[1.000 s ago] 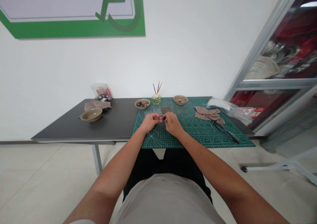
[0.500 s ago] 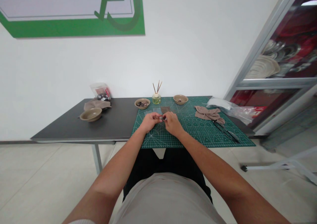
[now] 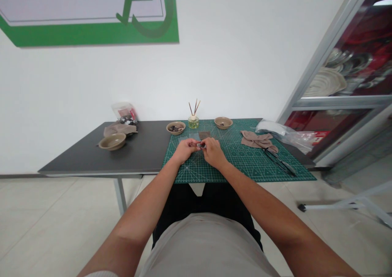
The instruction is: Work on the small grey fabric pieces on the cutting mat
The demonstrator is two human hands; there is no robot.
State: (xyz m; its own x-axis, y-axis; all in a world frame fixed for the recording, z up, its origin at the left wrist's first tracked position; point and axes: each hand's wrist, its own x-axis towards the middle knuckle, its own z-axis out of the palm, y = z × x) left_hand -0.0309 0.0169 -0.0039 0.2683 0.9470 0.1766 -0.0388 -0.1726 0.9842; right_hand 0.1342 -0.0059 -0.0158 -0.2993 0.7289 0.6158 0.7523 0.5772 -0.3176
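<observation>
"Where's the piece being worked?"

"A small greyish piece (image 3: 201, 145) sits over the green mat (image 3: 251, 166), nearer its left edge than its right. The left hand (image 3: 183, 151) and right hand (image 3: 213, 152) both pinch it between closed fingertips, though it's too small to tell exactly what it is."

"How far along?"

"Early, I'd judge: this piece is unfinished, the stone bowl (image 3: 176, 133) at the mat's far left corner holds plenty, and the second bowl (image 3: 223, 126), by the far edge, holds very little."
</observation>
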